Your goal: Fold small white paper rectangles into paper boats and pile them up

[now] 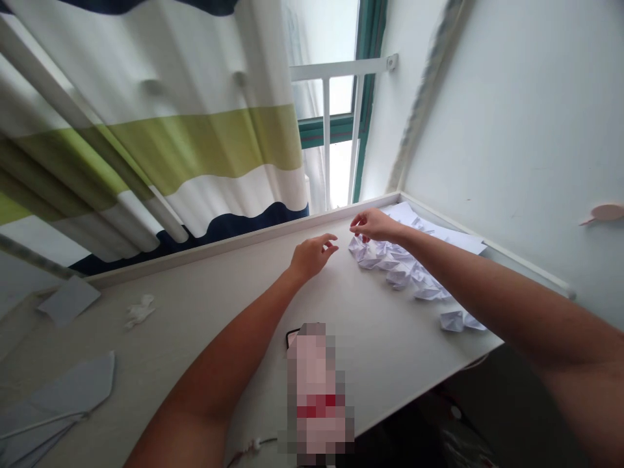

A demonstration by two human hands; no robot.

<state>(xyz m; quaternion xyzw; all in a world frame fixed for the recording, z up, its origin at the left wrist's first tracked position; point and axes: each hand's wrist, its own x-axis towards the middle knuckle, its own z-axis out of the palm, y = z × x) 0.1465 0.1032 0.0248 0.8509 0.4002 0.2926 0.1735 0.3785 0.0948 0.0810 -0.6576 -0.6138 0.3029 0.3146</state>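
My left hand (314, 255) is over the middle of the white table, its thumb and fingers bent and apart with nothing visible between them. My right hand (375, 225) is just above the far left end of a group of folded white paper pieces (397, 263). Its fingers are loosely curled, and no paper shows between them. The nearest folded piece (359, 247) lies right under its fingertips; whether they touch it I cannot tell. Two more folded pieces (452, 321) sit closer to the table's front edge, partly behind my right forearm.
A phone (292, 338), largely covered by a blurred patch, lies near the front edge. White sheets (453, 238) lie behind the folded pieces. A crumpled tissue (140, 312) and more paper (68, 396) are at the left. A raised rim (234, 242) borders the table's back, below a striped curtain (219, 143).
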